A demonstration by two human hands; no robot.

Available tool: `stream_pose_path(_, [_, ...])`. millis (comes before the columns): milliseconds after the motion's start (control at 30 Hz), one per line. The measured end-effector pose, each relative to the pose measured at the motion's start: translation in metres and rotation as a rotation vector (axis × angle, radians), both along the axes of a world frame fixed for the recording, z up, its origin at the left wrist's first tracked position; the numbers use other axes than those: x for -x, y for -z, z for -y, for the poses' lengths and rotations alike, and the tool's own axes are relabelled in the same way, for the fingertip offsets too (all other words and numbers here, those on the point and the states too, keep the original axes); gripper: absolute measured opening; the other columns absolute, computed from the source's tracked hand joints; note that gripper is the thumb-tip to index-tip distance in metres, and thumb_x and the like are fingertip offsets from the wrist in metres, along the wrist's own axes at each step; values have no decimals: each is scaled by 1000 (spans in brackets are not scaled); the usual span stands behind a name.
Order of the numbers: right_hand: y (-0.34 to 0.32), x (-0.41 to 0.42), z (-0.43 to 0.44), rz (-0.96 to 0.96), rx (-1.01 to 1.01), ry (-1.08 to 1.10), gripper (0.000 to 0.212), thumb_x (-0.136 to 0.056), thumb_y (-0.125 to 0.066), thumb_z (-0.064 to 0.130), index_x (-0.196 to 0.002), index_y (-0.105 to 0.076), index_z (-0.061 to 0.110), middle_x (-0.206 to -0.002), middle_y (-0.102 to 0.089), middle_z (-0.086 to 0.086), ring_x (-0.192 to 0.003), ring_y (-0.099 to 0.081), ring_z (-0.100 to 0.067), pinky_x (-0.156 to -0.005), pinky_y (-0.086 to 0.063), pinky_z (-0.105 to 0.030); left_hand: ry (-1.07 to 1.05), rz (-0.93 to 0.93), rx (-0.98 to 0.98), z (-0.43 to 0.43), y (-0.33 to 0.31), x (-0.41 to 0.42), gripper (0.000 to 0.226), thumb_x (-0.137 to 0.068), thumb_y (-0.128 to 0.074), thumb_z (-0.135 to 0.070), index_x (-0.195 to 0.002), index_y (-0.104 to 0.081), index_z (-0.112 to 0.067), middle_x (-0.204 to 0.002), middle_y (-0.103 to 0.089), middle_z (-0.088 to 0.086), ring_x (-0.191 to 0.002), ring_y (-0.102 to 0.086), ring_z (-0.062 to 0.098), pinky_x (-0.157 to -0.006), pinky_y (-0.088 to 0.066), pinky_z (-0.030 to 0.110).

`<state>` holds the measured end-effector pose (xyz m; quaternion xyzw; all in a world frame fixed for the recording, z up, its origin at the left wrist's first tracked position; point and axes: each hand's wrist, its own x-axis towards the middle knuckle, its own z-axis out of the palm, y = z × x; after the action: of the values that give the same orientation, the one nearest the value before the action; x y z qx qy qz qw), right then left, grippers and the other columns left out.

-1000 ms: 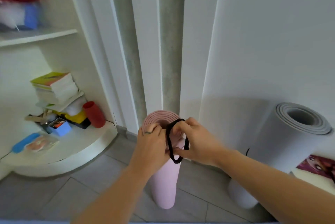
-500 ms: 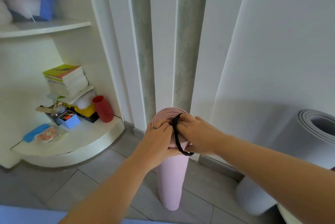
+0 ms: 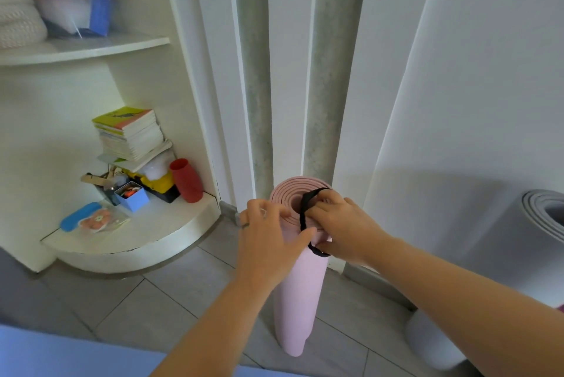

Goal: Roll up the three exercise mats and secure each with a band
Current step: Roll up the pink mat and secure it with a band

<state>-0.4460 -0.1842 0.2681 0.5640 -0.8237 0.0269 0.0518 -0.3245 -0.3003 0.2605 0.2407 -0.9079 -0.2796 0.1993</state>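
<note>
A rolled pink mat point(image 3: 297, 300) stands upright on the tiled floor against the wall. A black elastic band point(image 3: 305, 215) is stretched over its top end. My right hand point(image 3: 341, 227) grips the band at the mat's top right side. My left hand point(image 3: 268, 239) clasps the upper left side of the pink mat, thumb against the band. A rolled grey mat point(image 3: 500, 254) stands upright to the right, cut off by the frame edge. A blue mat surface point(image 3: 61, 355) shows at the bottom left.
White shelves at the left hold stacked books point(image 3: 131, 132), a red cup point(image 3: 186, 180), a small blue box point(image 3: 134, 197) and other clutter. Two grey vertical pipes point(image 3: 256, 71) run behind the pink mat. Grey floor tiles point(image 3: 137, 300) lie in front.
The view has shifted right and down. The band has slid further over the top of the pink mat, and my hands have stayed on it.
</note>
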Motion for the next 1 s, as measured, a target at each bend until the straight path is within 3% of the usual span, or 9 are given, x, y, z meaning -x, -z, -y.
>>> stream_pose_path(100, [2,-3,-1,-6,91,-4,35,-82,-63,32,-114,-61,18,-116,-62,7,-130,-37,-22,-90,-38,-32,-63,-8,29,-18,-5,10,20,-87,-59,-43,-96,-57,-25,-106,-33,-10,-107,-35,15,-89,-38,25])
stream_pose_path(233, [6,-5,-4,8,54,37,41,-84,-63,28,-124,-56,22,-125,-57,8,-130,-36,-19,-91,-43,-33,-199,-457,-819,-25,-10,7,6,-90,-57,-22,-87,-54,-18,-79,-60,-6,-83,-57,18,-71,-44,23])
stream_pose_path(333, [6,-4,-4,4,73,42,47,-80,-66,16,-125,-56,20,-127,-58,4,-130,-38,-22,-86,-51,-38,-82,-619,-1174,-22,-11,-4,23,-91,-40,1,-80,-49,-17,-53,-43,-9,-54,-40,11,-64,-40,25])
stream_pose_path(433, [6,-3,-8,130,64,45,57,-79,-67,11,-133,-51,19,-136,-50,4,-135,-30,-19,-94,-48,-37,67,-292,-635,-6,-4,-20,38,-92,-36,4,-74,-60,-20,-54,-46,-18,-52,-39,2,-61,-35,19])
stream_pose_path(500, [5,-4,-13,204,103,30,58,-79,-68,11,-134,-51,20,-140,-44,3,-135,-30,-17,-99,-45,-36,34,-110,-329,5,5,-25,37,-94,-39,-2,-89,-69,-23,-78,-61,-19,-69,-53,4,-69,-44,15])
stream_pose_path(567, [5,-8,-17,228,128,9,54,-79,-68,12,-130,-54,19,-144,-38,1,-134,-32,-16,-96,-48,-35,-83,-89,-289,15,10,-30,38,-97,-38,-6,-114,-67,-22,-91,-67,1,-70,-57,19,-68,-48,26])
stream_pose_path(700, [10,-18,-20,222,140,-104,41,-77,-72,14,-117,-61,17,-148,-28,-6,-136,-30,-24,-93,-51,-39,-121,-4,-413,36,13,-20,41,-100,-36,-11,-135,-52,-23,-80,-60,10,-56,-57,9,-54,-43,18])
stream_pose_path(833, [5,-23,-23,199,89,-178,47,-77,-76,20,-121,-60,20,-153,-18,-6,-142,-19,-23,-108,-37,-28,-11,162,-219,60,3,6,51,-90,-54,-2,-137,-50,-20,-124,-56,9,-99,-60,20,-81,-47,26])
stream_pose_path(1000, [-2,-22,-37,243,-23,-212,42,-80,-74,31,-119,-60,25,-158,17,-1,-143,24,-14,-113,-28,-28,276,365,76,66,-12,17,67,-84,-65,-11,-140,-41,-39,-152,-10,-4,-132,-34,28,-104,-40,45])
